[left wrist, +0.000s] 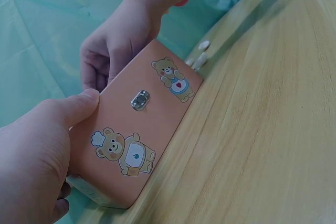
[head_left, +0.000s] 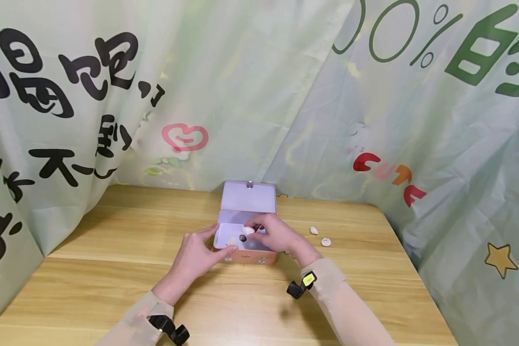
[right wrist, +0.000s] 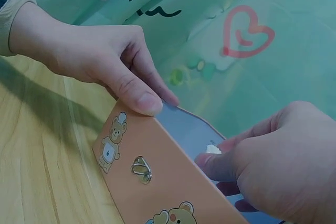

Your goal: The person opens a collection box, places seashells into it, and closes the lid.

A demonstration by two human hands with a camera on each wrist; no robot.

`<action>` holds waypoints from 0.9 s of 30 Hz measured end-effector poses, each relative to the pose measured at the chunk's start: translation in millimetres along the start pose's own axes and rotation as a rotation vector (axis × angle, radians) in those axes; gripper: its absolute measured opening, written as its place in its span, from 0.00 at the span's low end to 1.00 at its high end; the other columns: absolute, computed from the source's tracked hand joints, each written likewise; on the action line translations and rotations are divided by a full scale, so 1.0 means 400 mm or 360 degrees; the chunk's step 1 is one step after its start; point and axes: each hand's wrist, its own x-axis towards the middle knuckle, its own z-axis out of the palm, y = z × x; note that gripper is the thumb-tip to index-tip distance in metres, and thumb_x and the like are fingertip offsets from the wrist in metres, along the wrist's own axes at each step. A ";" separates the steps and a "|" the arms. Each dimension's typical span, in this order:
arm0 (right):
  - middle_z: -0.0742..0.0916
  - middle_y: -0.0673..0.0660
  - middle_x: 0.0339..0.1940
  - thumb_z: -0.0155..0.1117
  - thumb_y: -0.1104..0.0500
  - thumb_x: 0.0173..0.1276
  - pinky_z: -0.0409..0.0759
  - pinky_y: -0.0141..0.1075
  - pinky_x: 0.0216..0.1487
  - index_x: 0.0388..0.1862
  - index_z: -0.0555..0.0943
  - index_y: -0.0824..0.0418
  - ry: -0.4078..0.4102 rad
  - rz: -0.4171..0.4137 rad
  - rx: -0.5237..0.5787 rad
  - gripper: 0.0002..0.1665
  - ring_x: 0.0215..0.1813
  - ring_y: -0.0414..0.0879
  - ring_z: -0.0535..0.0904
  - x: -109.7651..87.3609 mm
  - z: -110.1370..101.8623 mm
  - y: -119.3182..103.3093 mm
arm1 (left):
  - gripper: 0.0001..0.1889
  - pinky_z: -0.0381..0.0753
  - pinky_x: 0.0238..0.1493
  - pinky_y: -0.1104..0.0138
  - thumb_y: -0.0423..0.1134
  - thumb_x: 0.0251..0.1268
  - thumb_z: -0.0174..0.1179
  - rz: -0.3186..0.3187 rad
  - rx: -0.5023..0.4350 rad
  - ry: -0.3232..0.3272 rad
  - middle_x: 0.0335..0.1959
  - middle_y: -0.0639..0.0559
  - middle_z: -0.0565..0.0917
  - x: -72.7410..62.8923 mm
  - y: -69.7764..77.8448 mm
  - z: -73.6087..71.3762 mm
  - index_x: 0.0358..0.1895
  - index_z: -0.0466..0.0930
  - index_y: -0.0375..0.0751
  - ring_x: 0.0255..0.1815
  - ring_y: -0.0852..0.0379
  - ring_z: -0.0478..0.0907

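A hinged orange tin box [head_left: 245, 257] with bear pictures and a metal clasp [left wrist: 140, 100] stands on the table, its pale lilac lid [head_left: 248, 197] raised at the back. My left hand [head_left: 193, 254] grips the box's left front corner, thumb on the front rim and fingers along the left side. Inside the box, my right hand [head_left: 273, 231] pinches a white seashell [head_left: 248, 230] between thumb and fingers. Below that shell, a small dark round piece [head_left: 243, 238] lies on the box floor, with pale pieces [head_left: 230, 241] near the left thumb.
Two white shells [head_left: 314, 230] lie on the wooden table [head_left: 350, 288] to the right of the box. A few more peek out beside the box's right side, partly hidden by the right wrist. A printed curtain [head_left: 242, 96] hangs behind and along both sides.
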 end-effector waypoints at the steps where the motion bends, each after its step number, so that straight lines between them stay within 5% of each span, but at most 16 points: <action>1: 0.90 0.61 0.46 0.72 0.67 0.73 0.84 0.52 0.56 0.51 0.87 0.71 0.0003 -0.0006 -0.0008 0.12 0.48 0.48 0.86 -0.001 0.000 0.001 | 0.49 0.67 0.13 0.67 0.68 0.50 0.79 0.0002 0.0000 0.0001 0.59 0.27 0.82 0.000 -0.001 0.001 0.65 0.83 0.30 0.08 0.73 0.51; 11: 0.88 0.61 0.58 0.70 0.64 0.76 0.80 0.53 0.65 0.61 0.85 0.68 0.0086 0.0133 -0.0060 0.17 0.60 0.57 0.83 -0.037 -0.040 -0.006 | 0.49 0.67 0.10 0.67 0.67 0.50 0.80 -0.0050 -0.0012 -0.0029 0.54 0.25 0.83 0.000 0.003 0.001 0.66 0.81 0.30 0.07 0.72 0.52; 27: 0.89 0.65 0.55 0.69 0.69 0.74 0.82 0.57 0.60 0.56 0.86 0.72 0.0366 0.0123 -0.0016 0.14 0.56 0.60 0.85 -0.168 -0.130 0.061 | 0.50 0.68 0.11 0.67 0.67 0.50 0.80 -0.0079 -0.0017 -0.0043 0.60 0.25 0.80 -0.003 0.006 0.002 0.66 0.81 0.30 0.06 0.71 0.53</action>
